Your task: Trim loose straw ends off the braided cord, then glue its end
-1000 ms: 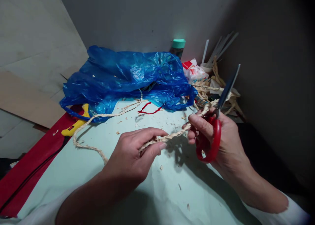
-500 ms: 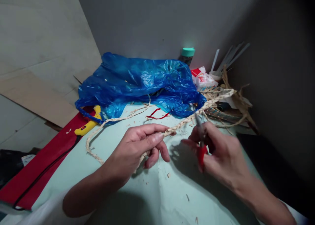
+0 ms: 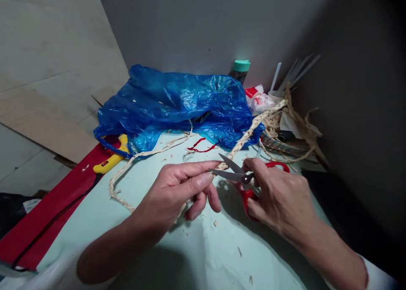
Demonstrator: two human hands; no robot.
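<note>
Between thumb and fingers, my left hand (image 3: 180, 188) pinches a braided cord of pale straw-like fibre (image 3: 242, 142). From there the braid runs up and to the right, towards the heap at the back. My right hand (image 3: 282, 192) holds red-handled scissors (image 3: 244, 178) by their loops. Their blades are spread and point left, close to the braid just beyond my left fingertips; I cannot tell whether they touch it. A thinner length of braid (image 3: 114, 184) curves over the table left of my left hand, its near part hidden behind my forearm.
A crumpled blue plastic bag (image 3: 165, 99) lies along the back. A yellow-handled tool (image 3: 109, 163) with a black cord rests on a red strip (image 3: 50, 222) at left. Fibre strands (image 3: 304, 142), a teal-lidded jar (image 3: 241, 70) and a red loop (image 3: 203, 145) sit behind my hands.
My right hand has turned the scissors from upright to pointing left, and their blades have spread near the braid. The braid's far end has shifted slightly left and up. My left hand keeps its pinch.
</note>
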